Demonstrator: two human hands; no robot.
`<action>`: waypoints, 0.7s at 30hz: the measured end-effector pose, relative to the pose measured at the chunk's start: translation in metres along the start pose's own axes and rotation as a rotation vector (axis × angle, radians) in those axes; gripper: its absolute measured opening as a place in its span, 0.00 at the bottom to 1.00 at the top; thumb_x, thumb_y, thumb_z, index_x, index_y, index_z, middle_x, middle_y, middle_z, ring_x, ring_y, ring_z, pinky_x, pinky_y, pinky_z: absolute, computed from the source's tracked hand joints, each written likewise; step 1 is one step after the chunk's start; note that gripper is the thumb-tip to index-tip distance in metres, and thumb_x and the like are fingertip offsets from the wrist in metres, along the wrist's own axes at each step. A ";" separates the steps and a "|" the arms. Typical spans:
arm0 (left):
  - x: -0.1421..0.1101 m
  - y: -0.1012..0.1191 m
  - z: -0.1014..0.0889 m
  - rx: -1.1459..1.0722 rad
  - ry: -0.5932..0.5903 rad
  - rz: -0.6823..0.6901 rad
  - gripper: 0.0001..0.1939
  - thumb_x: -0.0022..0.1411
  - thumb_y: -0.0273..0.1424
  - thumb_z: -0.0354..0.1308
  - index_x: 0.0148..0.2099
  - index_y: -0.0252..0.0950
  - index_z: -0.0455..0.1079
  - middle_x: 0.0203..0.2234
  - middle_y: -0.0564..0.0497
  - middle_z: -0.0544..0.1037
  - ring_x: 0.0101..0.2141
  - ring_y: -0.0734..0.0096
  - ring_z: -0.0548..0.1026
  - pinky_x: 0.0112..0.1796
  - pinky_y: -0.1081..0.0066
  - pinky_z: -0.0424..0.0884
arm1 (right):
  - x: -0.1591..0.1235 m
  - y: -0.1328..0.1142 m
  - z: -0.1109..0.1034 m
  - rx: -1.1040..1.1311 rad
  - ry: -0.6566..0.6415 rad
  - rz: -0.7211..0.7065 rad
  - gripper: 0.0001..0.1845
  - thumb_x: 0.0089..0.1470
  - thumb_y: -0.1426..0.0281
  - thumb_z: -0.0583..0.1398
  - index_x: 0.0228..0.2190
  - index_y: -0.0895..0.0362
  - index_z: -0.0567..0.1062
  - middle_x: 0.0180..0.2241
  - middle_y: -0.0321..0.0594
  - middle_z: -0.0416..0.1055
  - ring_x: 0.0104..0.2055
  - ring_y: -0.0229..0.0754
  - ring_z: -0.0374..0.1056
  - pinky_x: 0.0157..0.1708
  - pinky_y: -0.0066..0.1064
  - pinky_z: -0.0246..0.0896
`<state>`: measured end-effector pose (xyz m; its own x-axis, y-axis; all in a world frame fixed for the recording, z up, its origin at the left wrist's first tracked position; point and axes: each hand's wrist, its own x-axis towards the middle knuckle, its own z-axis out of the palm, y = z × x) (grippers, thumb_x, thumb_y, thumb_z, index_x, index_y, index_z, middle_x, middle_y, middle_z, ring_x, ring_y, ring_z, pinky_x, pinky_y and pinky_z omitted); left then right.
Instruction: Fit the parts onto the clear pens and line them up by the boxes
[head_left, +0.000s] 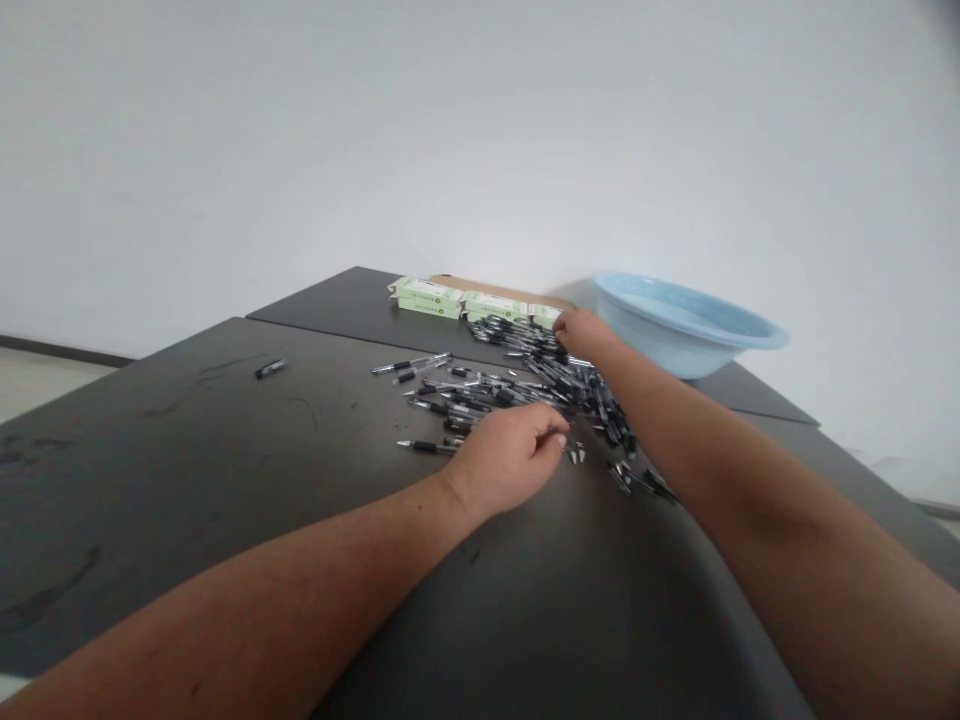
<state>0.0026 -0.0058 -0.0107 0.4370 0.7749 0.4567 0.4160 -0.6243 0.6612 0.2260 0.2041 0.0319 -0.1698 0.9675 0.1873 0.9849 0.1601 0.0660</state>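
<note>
The left hand (514,452) is over the near side of a pile of pens (566,378), its thumb and fingertips drawn together; whether they grip a pen cannot be told. The right hand (583,334) reaches to the pile's far side, fingers curled down beside the boxes (427,300), and its grip cannot be made out either. The two hands are apart from each other. The pile spreads across the middle of the dark tabletop (187,450), over a seam that runs across it. Small pale bits (576,456) lie just beside the left fingertips. The boxes stand in a row toward the far edge, cardboard (487,286) behind them. A blue basin (667,335) sits toward the far right corner. A short black piece (271,369) lies alone, left of the pile, toward the left edge.
</note>
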 end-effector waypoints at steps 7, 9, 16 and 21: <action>-0.001 0.002 -0.001 0.006 -0.031 0.045 0.10 0.67 0.29 0.57 0.47 0.38 0.78 0.40 0.48 0.85 0.40 0.62 0.82 0.42 0.63 0.75 | 0.044 -0.025 0.025 -0.057 -0.045 -0.018 0.21 0.67 0.61 0.64 0.57 0.56 0.75 0.58 0.48 0.73 0.53 0.49 0.74 0.52 0.48 0.74; -0.001 0.002 -0.001 0.006 -0.037 0.051 0.10 0.67 0.29 0.57 0.47 0.38 0.78 0.40 0.48 0.85 0.40 0.62 0.82 0.42 0.63 0.75 | 0.050 -0.031 0.029 -0.062 -0.042 -0.019 0.21 0.67 0.61 0.64 0.57 0.56 0.75 0.58 0.48 0.73 0.53 0.49 0.74 0.52 0.48 0.74; 0.000 0.001 -0.001 0.018 -0.056 0.057 0.10 0.68 0.29 0.57 0.47 0.38 0.78 0.40 0.48 0.85 0.40 0.61 0.82 0.43 0.62 0.76 | 0.048 -0.041 0.016 -0.038 0.056 -0.078 0.18 0.69 0.62 0.62 0.56 0.56 0.77 0.58 0.50 0.74 0.55 0.49 0.73 0.55 0.47 0.72; 0.000 0.000 -0.001 0.042 -0.058 0.086 0.09 0.68 0.28 0.56 0.46 0.38 0.78 0.39 0.49 0.85 0.39 0.62 0.82 0.42 0.63 0.75 | 0.004 -0.026 -0.017 0.006 0.194 -0.101 0.20 0.70 0.71 0.55 0.55 0.57 0.81 0.56 0.53 0.78 0.59 0.53 0.72 0.63 0.41 0.61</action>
<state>0.0017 -0.0054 -0.0102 0.5172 0.7121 0.4748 0.4077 -0.6927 0.5950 0.1986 0.2006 0.0474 -0.2705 0.8909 0.3649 0.9626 0.2561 0.0882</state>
